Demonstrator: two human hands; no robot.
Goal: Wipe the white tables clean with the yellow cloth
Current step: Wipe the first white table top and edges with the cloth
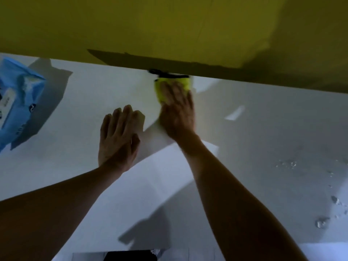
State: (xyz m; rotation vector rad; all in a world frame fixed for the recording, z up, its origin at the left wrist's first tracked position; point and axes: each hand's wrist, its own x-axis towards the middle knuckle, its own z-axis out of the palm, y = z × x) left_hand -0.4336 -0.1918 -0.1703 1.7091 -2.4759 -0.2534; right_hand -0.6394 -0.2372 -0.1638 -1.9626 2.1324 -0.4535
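Right, white table (244, 129) being wiped along far edge, against yellow wall (150, 25). Risk — water droplets (320, 221) sitting well right of stroke, likely getting missed. Right hand (177, 110) pressing flat, fingers straight, on yellow cloth (160, 91). Left hand (117, 136) bracing — fingers spread, holding nothing.

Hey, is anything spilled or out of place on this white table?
Yes: water droplets sit unwiped on the white table at the right edge, away from the yellow cloth under the right hand.
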